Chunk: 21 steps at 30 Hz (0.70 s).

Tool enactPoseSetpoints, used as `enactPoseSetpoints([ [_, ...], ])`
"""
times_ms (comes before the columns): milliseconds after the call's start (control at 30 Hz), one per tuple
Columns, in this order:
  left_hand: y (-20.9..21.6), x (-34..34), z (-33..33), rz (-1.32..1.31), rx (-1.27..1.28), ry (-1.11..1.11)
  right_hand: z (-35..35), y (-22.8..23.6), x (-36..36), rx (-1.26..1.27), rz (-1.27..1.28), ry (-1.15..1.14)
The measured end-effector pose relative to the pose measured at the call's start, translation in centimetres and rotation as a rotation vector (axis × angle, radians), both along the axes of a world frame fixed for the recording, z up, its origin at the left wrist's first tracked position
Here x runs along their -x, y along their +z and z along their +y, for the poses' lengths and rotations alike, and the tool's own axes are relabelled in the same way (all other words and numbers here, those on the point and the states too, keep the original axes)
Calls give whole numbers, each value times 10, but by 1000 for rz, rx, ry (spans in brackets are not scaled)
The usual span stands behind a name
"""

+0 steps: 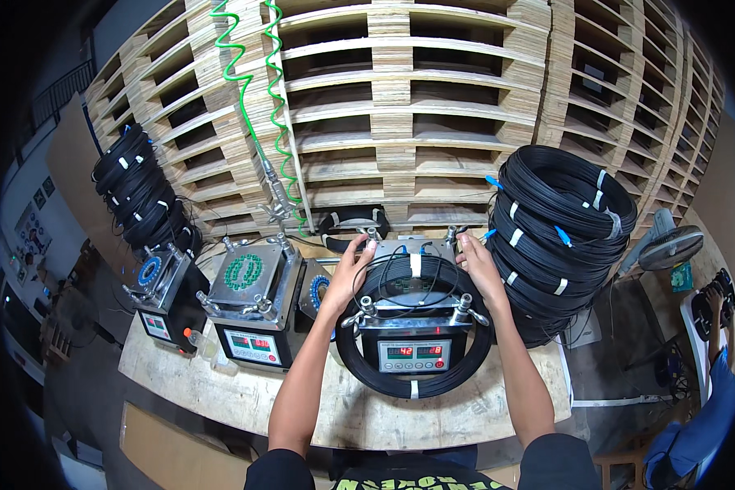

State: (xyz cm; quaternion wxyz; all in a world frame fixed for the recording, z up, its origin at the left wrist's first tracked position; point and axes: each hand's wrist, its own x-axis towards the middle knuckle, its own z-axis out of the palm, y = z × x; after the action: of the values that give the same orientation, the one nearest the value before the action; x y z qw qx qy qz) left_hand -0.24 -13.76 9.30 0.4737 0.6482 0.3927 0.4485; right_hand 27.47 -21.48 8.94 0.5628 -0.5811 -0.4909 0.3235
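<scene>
Left hand (351, 271) is resting beside one knob (372, 234), black coil (384, 385) is ringing the machine (414, 356), right hand (480, 268) is resting beside another knob (451, 234); whether fingers are gripping, we cannot tell. Positioning is seemingly underway, next calling for even handling.

Figure: Free room and obstacles around the middle machine (415, 357).
The front strip of the worktable (433, 420) leaves an open way between the forearms; above it, the black cable coil (384, 386) rings the control panel and front clamps. A tall stack of coils (559, 237) blocks the way just beside the right hand (476, 265); wooden pallets (457, 90) wall off the rear, and a neighbouring machine (249, 314) narrows the room beyond the left hand (355, 269).
</scene>
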Motion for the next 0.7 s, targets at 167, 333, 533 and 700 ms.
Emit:
enactPoseSetpoints([
  [167,5,-1,-6,32,-5,-9,2,-1,1,-4,-104,-14],
  [333,-3,2,-1,-5,6,-9,-2,3,3,54,-52,30],
  [533,1,-1,-4,13,21,-16,-2,1,2,16,-10,46],
  [700,-5,4,3,-14,-2,-65,2,-1,4,-8,-5,52],
])
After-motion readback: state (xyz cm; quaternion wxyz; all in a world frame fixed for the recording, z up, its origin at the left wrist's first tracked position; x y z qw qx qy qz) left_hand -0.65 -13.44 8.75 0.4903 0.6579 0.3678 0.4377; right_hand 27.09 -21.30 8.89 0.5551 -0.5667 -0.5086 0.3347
